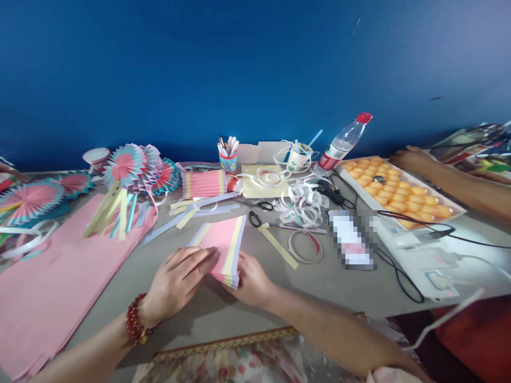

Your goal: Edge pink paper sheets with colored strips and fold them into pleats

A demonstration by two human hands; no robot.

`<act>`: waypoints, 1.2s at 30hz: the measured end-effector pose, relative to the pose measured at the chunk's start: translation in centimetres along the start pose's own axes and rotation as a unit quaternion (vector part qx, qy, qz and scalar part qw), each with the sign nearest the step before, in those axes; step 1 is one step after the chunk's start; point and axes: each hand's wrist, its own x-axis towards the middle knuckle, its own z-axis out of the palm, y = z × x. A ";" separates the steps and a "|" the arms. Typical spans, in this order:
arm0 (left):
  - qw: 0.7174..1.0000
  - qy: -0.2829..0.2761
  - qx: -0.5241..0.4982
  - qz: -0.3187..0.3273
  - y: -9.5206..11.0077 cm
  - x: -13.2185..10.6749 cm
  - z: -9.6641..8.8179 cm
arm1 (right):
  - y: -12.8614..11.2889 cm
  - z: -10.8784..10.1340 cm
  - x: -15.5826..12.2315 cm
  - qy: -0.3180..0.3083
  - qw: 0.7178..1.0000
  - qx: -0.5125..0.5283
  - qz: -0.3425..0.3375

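A pink sheet of paper with yellow and pale blue edge strips (224, 242) lies on the grey table (319, 282), its near end folded into pleats. My left hand (178, 282) lies on the near left part of it, fingers flat and pressing down. My right hand (249, 281) pinches the pleated near edge from the right side. A red bead bracelet (134, 319) circles my left wrist.
Large pink sheets (51, 287) lie at left, finished paper fans (131, 167) behind them. A pen cup (228, 159), scissors (257, 211), coiled white strips (303, 205), a plastic bottle (343, 142) and a tray of orange balls (399, 194) stand at the back and right. Another person's arm (447, 178) reaches in at right.
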 end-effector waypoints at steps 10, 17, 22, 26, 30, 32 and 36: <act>1.000 0.008 -0.017 0.019 0.2 0.4 -0.3 | 0.1 0.0 0.0 0.001 1.000 -0.006 -0.011; 1.000 0.004 -0.012 0.019 0.2 0.4 -0.3 | 0.3 0.1 0.1 -0.016 1.000 -0.001 -0.011; 1.000 -0.005 -0.013 0.018 0.1 0.2 -0.2 | 0.4 0.0 0.1 -0.032 0.999 0.012 -0.003; 0.999 -0.003 -0.023 0.025 0.1 0.3 -0.2 | 0.5 0.0 0.1 -0.045 0.999 0.004 0.002; 0.999 -0.008 -0.023 0.026 0.1 0.3 -0.3 | 0.6 0.0 0.1 -0.039 0.999 0.012 -0.001; 0.999 -0.008 -0.025 0.026 0.0 0.3 -0.2 | 0.6 0.0 0.1 -0.040 0.999 0.011 0.003; 0.999 -0.004 -0.024 0.021 0.0 0.3 -0.1 | 0.7 0.1 0.1 -0.038 0.999 0.031 0.005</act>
